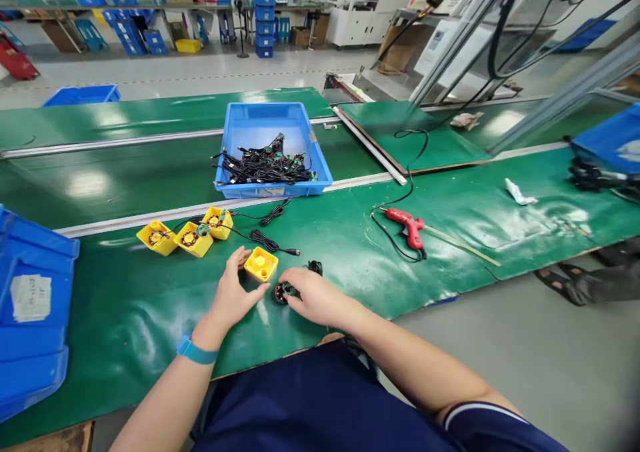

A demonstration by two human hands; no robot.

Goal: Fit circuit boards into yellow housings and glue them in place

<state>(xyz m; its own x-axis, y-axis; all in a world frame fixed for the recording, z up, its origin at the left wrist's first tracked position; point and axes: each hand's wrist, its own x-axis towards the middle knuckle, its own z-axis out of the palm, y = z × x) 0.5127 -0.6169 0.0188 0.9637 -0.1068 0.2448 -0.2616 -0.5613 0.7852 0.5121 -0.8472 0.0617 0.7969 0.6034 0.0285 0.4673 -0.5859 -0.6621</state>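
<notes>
Left fingers (235,260): spread open around 1 yellow box (261,272); contact unclear. Right fingers (294,277): pinching 1 dark round part (280,295). Beyond left fingers: 3 wired yellow boxes (196,247).

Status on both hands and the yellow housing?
Left hand around yellow housing, open side up. Right hand on dark coil part, just beside it. Red glue gun off to the right, not between them.
</notes>
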